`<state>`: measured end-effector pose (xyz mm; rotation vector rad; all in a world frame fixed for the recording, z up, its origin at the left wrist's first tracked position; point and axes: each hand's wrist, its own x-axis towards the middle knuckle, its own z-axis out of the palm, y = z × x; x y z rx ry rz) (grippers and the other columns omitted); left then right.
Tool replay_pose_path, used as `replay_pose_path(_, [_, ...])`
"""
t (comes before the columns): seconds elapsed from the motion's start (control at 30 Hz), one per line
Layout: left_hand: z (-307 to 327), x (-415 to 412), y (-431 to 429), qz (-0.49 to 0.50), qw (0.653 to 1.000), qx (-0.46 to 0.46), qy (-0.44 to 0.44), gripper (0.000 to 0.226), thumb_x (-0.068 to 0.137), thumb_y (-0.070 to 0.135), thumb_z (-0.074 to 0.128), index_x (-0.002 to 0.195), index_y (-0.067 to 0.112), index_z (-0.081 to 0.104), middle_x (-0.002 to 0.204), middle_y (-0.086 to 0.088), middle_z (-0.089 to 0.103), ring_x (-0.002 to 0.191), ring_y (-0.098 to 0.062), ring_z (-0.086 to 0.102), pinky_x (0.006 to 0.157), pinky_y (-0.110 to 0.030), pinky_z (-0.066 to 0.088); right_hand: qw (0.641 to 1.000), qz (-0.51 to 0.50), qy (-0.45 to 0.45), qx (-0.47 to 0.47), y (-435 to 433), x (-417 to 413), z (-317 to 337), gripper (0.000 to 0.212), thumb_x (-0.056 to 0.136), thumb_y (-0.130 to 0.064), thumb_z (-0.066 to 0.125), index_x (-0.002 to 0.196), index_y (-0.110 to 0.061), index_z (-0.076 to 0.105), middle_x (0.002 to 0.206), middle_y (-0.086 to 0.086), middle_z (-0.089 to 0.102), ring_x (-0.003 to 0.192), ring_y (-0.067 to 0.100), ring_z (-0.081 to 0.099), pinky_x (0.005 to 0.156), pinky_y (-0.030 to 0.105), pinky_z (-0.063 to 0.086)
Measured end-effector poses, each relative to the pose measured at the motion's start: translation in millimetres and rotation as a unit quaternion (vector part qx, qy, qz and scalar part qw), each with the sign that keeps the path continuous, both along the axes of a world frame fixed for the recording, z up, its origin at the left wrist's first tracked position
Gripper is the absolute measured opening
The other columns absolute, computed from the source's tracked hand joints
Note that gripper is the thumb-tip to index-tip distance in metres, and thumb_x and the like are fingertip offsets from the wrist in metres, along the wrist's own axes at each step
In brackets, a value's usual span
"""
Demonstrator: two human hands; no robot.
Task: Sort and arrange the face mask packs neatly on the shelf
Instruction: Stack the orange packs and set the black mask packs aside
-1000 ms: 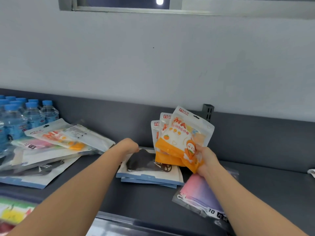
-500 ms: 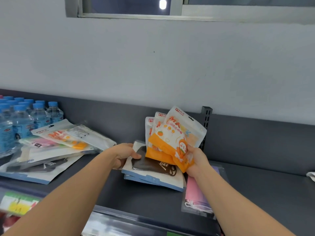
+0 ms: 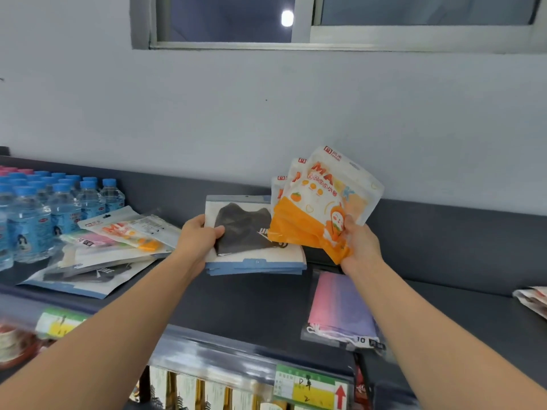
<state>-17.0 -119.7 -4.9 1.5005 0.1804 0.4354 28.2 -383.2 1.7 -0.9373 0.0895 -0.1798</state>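
My right hand [image 3: 359, 245] grips a fan of orange-and-white mask packs [image 3: 318, 202] by their lower corner, held upright above the dark shelf [image 3: 251, 309]. My left hand [image 3: 196, 236] holds the left edge of a stack of black-mask packs [image 3: 251, 241], thumb on top, the stack tilted up off the shelf. A pink-to-purple mask pack [image 3: 340, 306] lies flat on the shelf below my right hand. A loose heap of mixed mask packs [image 3: 103, 250] lies to the left.
Water bottles with blue caps [image 3: 47, 208] stand at the far left behind the heap. Another pack's corner [image 3: 532, 300] shows at the right edge. Price labels [image 3: 307, 389] run along the shelf's front rail. A grey wall and window rise behind.
My left hand closed on the black-mask stack and lifted its left side, squaring it to the shelf. The right hand kept the orange packs and shifted slightly right.
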Motion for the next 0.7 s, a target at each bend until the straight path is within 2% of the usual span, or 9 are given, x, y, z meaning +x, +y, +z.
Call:
replay_pose_path(0.1, [6,-7,-21,-0.025,1.000,-0.014,-0.008,0.022,0.093,-0.003,0.054,0.113,0.002,0.062,0.102,-0.013,0.070,0.089,-0.025,0.066,0.069,-0.029,0.053,0.999,-0.043,-0.010,-0.014,-18,-24,9,0.009,0.097,-0.018,0.059,0.104,-0.017,0.065,0.099,0.005,0.072,0.087,0.022,0.071,0.072,0.041,0.058])
replay_pose_path(0.27, [13,-19,-66,-0.087,0.995,-0.039,0.000,0.021,0.093,-0.003,0.053,0.111,0.003,0.062,0.103,-0.012,0.068,0.086,-0.022,0.064,0.065,-0.027,0.051,0.993,-0.116,-0.003,-0.019,-56,-67,24,0.017,0.097,-0.019,0.059,0.113,-0.015,0.064,0.101,0.006,0.071,0.087,0.022,0.071,0.066,0.038,0.058])
replay_pose_path(0.37, [13,-25,-98,-0.128,0.991,-0.046,0.009,0.022,0.093,-0.003,0.053,0.113,0.001,0.062,0.106,-0.014,0.069,0.094,-0.027,0.065,0.072,-0.031,0.053,0.989,-0.148,0.005,-0.024,-82,-90,32,0.019,0.096,-0.021,0.060,0.114,-0.017,0.064,0.101,0.005,0.072,0.087,0.022,0.071,0.063,0.037,0.057])
replay_pose_path(0.5, [10,-32,-147,-0.186,0.981,-0.059,0.025,0.021,0.093,-0.006,0.053,0.110,-0.001,0.062,0.104,-0.017,0.068,0.091,-0.029,0.065,0.069,-0.033,0.054,0.981,-0.191,0.018,-0.032,-119,-116,34,0.027,0.095,-0.023,0.062,0.121,-0.016,0.064,0.102,0.004,0.072,0.087,0.021,0.072,0.061,0.036,0.058])
replay_pose_path(0.63, [1,-38,-201,-0.238,0.967,-0.064,0.064,0.014,0.093,-0.006,0.052,0.101,0.001,0.061,0.095,-0.016,0.067,0.081,-0.027,0.064,0.064,-0.033,0.053,0.974,-0.219,0.029,-0.047,-157,-134,34,0.028,0.095,-0.025,0.061,0.122,-0.017,0.063,0.100,0.003,0.072,0.085,0.020,0.071,0.057,0.035,0.056])
replay_pose_path(0.7, [-9,-36,-226,-0.246,0.964,-0.053,0.091,0.013,0.093,-0.006,0.052,0.101,0.001,0.061,0.098,-0.017,0.067,0.084,-0.027,0.064,0.070,-0.035,0.054,0.973,-0.222,0.033,-0.052,-176,-139,32,0.029,0.096,-0.027,0.061,0.123,-0.018,0.062,0.101,0.003,0.072,0.086,0.020,0.071,0.059,0.036,0.056])
